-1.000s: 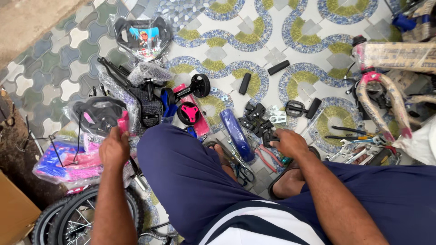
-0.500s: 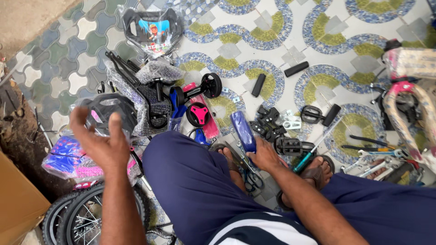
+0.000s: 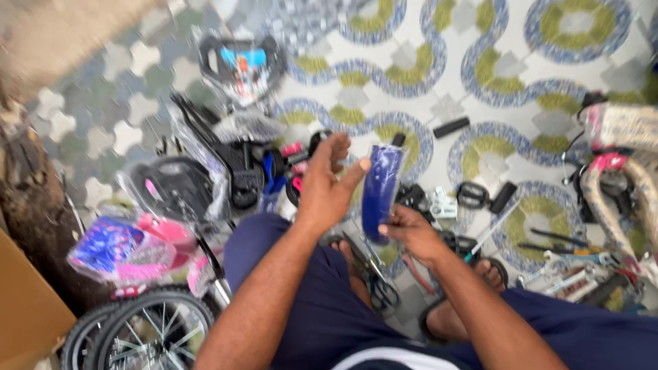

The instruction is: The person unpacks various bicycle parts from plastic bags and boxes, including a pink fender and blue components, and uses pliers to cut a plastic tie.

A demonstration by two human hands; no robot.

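Observation:
My right hand (image 3: pixel 411 233) grips the lower end of a blue curved bicycle mudguard (image 3: pixel 380 188) and holds it upright in front of me. My left hand (image 3: pixel 327 181) is raised beside its upper part, fingers spread, thumb touching the blue piece. Below my hands lie scissors (image 3: pixel 375 274) and pliers (image 3: pixel 415 264) on the floor by my knee. Black pedals (image 3: pixel 473 194) and small black parts lie just right of the mudguard.
Plastic-wrapped black bicycle parts (image 3: pixel 226 164) and a pink and blue wrapped piece (image 3: pixel 130 250) lie left. A spoked wheel (image 3: pixel 147 336) is at the lower left beside a cardboard box (image 3: pixel 27 308). A pink frame (image 3: pixel 617 185) and tools (image 3: pixel 569 250) lie right on the patterned floor.
My right hand has lifted the blue mudguard off the floor. My left hand has left the wrapped parts at the left and come across to the mudguard.

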